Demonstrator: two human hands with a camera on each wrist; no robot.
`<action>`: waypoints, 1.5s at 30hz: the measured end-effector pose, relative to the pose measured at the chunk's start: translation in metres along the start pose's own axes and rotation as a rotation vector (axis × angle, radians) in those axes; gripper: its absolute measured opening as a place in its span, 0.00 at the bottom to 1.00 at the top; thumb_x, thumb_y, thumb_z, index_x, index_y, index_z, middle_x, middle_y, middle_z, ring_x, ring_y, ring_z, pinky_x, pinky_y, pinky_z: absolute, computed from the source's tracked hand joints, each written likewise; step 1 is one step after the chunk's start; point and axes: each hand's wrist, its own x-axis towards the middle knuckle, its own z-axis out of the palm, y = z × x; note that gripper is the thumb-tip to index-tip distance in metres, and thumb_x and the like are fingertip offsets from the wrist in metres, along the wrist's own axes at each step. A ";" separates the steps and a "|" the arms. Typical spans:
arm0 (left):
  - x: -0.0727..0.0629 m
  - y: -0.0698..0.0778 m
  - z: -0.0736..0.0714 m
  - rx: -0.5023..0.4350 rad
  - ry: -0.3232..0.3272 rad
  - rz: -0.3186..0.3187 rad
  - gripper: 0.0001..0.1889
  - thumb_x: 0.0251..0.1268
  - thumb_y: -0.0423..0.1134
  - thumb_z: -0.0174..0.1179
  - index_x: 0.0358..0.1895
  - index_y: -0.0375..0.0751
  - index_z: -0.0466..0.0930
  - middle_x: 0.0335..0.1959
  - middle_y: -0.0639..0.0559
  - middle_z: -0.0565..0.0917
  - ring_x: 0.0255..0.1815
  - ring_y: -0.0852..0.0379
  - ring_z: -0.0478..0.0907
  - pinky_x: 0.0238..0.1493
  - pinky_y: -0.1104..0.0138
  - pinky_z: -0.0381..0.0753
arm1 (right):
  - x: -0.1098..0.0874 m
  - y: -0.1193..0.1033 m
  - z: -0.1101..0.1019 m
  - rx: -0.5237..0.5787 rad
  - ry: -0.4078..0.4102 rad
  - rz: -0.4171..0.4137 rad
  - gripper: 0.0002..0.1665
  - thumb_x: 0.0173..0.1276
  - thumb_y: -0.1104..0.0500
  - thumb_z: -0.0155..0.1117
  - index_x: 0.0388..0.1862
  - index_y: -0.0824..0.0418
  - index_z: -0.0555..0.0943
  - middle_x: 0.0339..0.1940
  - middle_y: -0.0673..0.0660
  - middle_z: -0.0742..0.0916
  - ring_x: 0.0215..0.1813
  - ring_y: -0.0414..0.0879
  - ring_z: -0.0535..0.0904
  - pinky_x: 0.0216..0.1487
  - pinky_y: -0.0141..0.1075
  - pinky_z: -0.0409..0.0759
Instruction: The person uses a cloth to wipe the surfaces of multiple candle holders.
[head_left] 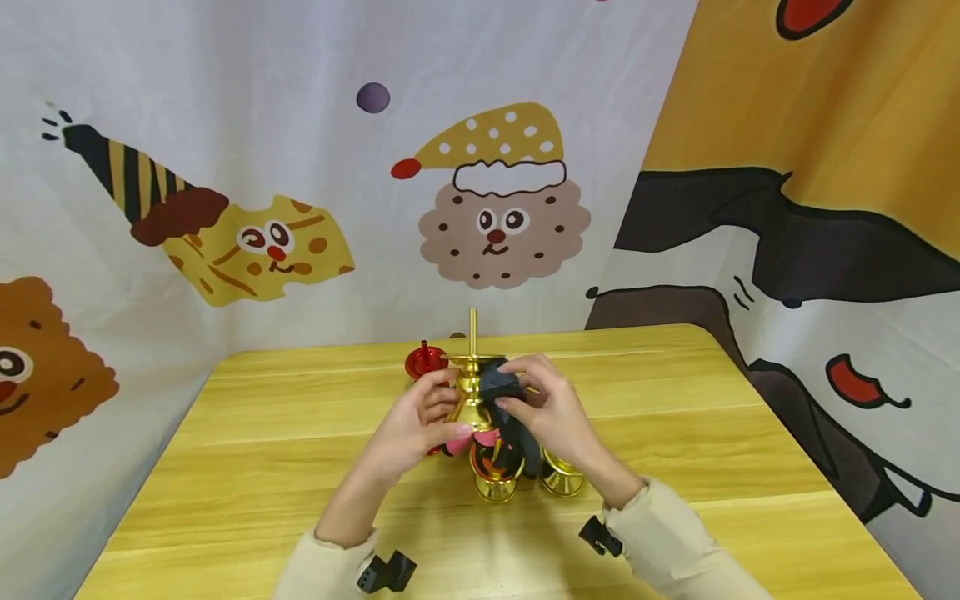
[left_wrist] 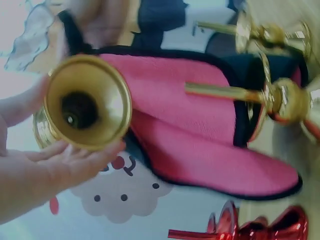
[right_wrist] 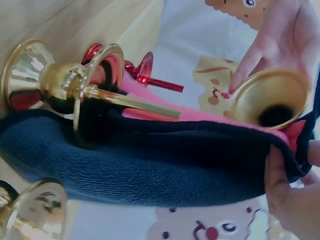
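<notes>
My left hand [head_left: 405, 427] holds a shiny gold candlestick [head_left: 470, 412] upright above the table, thumb and fingers at its flared base. In the left wrist view, the hollow underside of that base [left_wrist: 107, 85] faces the camera. My right hand [head_left: 553, 408] pinches the upper edge of a cloth [head_left: 498, 383] with a dark blue side, a pink side and black edging. The cloth hangs beside the raised candlestick. In the right wrist view its blue side [right_wrist: 150, 167] sags open in a fold, and the pink side [left_wrist: 175, 75] shows in the left wrist view.
Below the hands, a gold candlestick [head_left: 495, 490] stands on the wooden table [head_left: 300, 483], with another gold one [head_left: 562, 481] to its right. A red candlestick [head_left: 426, 360] stands behind my left hand. A cartoon-printed curtain [head_left: 300, 100] hangs beyond the table.
</notes>
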 end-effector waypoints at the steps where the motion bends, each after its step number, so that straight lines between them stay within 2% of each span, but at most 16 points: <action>1: 0.000 0.000 0.002 0.053 0.028 -0.004 0.34 0.54 0.28 0.63 0.64 0.33 0.58 0.49 0.39 0.73 0.52 0.47 0.70 0.53 0.58 0.72 | -0.001 -0.001 0.001 -0.039 0.010 -0.011 0.19 0.53 0.76 0.64 0.45 0.68 0.77 0.43 0.61 0.74 0.39 0.50 0.74 0.43 0.38 0.79; 3: 0.000 0.001 0.004 0.105 0.073 -0.021 0.35 0.53 0.29 0.64 0.65 0.36 0.58 0.49 0.39 0.73 0.53 0.46 0.70 0.55 0.54 0.70 | -0.002 -0.003 0.003 -0.100 0.021 -0.036 0.19 0.53 0.75 0.65 0.45 0.67 0.78 0.43 0.60 0.74 0.39 0.50 0.73 0.44 0.38 0.79; 6: -0.002 0.001 0.002 0.051 0.078 -0.057 0.41 0.53 0.30 0.65 0.69 0.41 0.51 0.52 0.40 0.73 0.52 0.46 0.72 0.53 0.55 0.72 | -0.002 -0.003 0.003 -0.111 0.018 -0.057 0.18 0.54 0.75 0.65 0.45 0.67 0.78 0.44 0.60 0.75 0.39 0.50 0.74 0.45 0.38 0.79; 8: -0.003 0.001 -0.002 -0.027 0.046 -0.066 0.45 0.53 0.30 0.64 0.71 0.46 0.46 0.54 0.38 0.72 0.51 0.47 0.72 0.49 0.58 0.74 | -0.001 -0.002 0.001 -0.056 0.002 -0.048 0.18 0.54 0.77 0.62 0.45 0.68 0.77 0.45 0.60 0.74 0.39 0.51 0.76 0.44 0.37 0.79; 11: -0.004 0.001 -0.008 -0.112 -0.053 -0.038 0.49 0.53 0.28 0.64 0.72 0.49 0.40 0.54 0.34 0.72 0.49 0.46 0.74 0.44 0.62 0.77 | -0.001 0.000 -0.002 0.012 -0.026 -0.025 0.19 0.54 0.80 0.59 0.45 0.69 0.74 0.46 0.62 0.73 0.39 0.52 0.77 0.42 0.36 0.80; 15: -0.003 0.001 -0.012 -0.122 -0.165 0.014 0.50 0.52 0.25 0.63 0.73 0.47 0.38 0.54 0.29 0.71 0.50 0.40 0.74 0.41 0.62 0.79 | -0.001 0.001 -0.004 0.042 -0.051 -0.001 0.19 0.54 0.83 0.55 0.44 0.70 0.73 0.47 0.63 0.72 0.41 0.52 0.77 0.41 0.36 0.80; 17: -0.002 0.002 -0.013 -0.069 -0.167 0.039 0.48 0.54 0.27 0.63 0.73 0.45 0.40 0.56 0.30 0.70 0.53 0.40 0.72 0.45 0.61 0.78 | -0.001 0.002 -0.003 0.036 -0.051 -0.002 0.18 0.54 0.83 0.54 0.42 0.70 0.73 0.48 0.64 0.73 0.41 0.52 0.76 0.41 0.36 0.80; 20: -0.002 0.003 -0.014 0.029 -0.106 0.053 0.41 0.59 0.33 0.61 0.72 0.43 0.46 0.58 0.35 0.69 0.57 0.43 0.69 0.52 0.59 0.74 | -0.001 0.003 -0.003 0.024 -0.043 -0.018 0.17 0.53 0.84 0.55 0.41 0.71 0.74 0.48 0.64 0.73 0.41 0.53 0.76 0.42 0.36 0.80; 23: -0.003 0.008 -0.015 0.093 0.006 0.014 0.30 0.65 0.39 0.55 0.69 0.42 0.57 0.56 0.40 0.72 0.55 0.46 0.71 0.55 0.58 0.71 | 0.000 0.003 -0.003 0.012 -0.040 -0.023 0.17 0.53 0.84 0.55 0.40 0.71 0.75 0.48 0.64 0.74 0.41 0.52 0.75 0.41 0.35 0.80; 27: 0.001 0.014 -0.011 -0.032 0.161 -0.049 0.20 0.71 0.38 0.47 0.62 0.34 0.68 0.52 0.39 0.74 0.44 0.50 0.76 0.52 0.61 0.74 | 0.001 0.002 -0.002 0.000 -0.050 -0.030 0.17 0.52 0.85 0.54 0.39 0.72 0.76 0.49 0.65 0.73 0.43 0.54 0.74 0.43 0.35 0.79; 31: 0.007 0.017 -0.007 -0.204 0.285 -0.075 0.16 0.69 0.30 0.47 0.55 0.23 0.70 0.51 0.37 0.72 0.38 0.56 0.78 0.45 0.65 0.78 | 0.002 0.001 0.001 -0.015 -0.069 -0.045 0.18 0.51 0.85 0.54 0.39 0.73 0.76 0.48 0.65 0.73 0.45 0.57 0.75 0.45 0.35 0.78; 34: 0.006 0.020 -0.007 -0.258 0.324 -0.088 0.15 0.66 0.25 0.48 0.53 0.21 0.70 0.49 0.37 0.74 0.36 0.57 0.79 0.43 0.64 0.79 | 0.004 0.001 -0.001 -0.036 -0.069 -0.046 0.17 0.51 0.84 0.56 0.39 0.73 0.77 0.48 0.65 0.74 0.43 0.56 0.75 0.45 0.35 0.78; 38: 0.002 0.023 -0.011 -0.265 0.331 -0.080 0.15 0.63 0.22 0.50 0.53 0.20 0.69 0.42 0.41 0.76 0.36 0.57 0.79 0.42 0.65 0.79 | 0.010 -0.001 -0.010 -0.073 -0.041 -0.036 0.17 0.53 0.82 0.58 0.41 0.71 0.77 0.46 0.63 0.75 0.41 0.54 0.74 0.44 0.36 0.79; 42: -0.005 0.021 -0.018 -0.211 0.332 -0.080 0.16 0.62 0.22 0.51 0.54 0.21 0.68 0.37 0.44 0.76 0.36 0.57 0.77 0.41 0.67 0.79 | 0.017 -0.003 -0.025 -0.090 0.016 -0.021 0.17 0.53 0.81 0.59 0.42 0.71 0.77 0.45 0.62 0.75 0.39 0.53 0.74 0.45 0.36 0.79; 45: -0.011 0.015 -0.025 -0.141 0.338 -0.119 0.17 0.61 0.22 0.52 0.55 0.23 0.69 0.36 0.45 0.75 0.35 0.58 0.75 0.40 0.68 0.79 | 0.021 -0.002 -0.039 -0.100 0.054 -0.014 0.16 0.54 0.81 0.58 0.42 0.73 0.76 0.45 0.63 0.73 0.38 0.53 0.74 0.47 0.36 0.78</action>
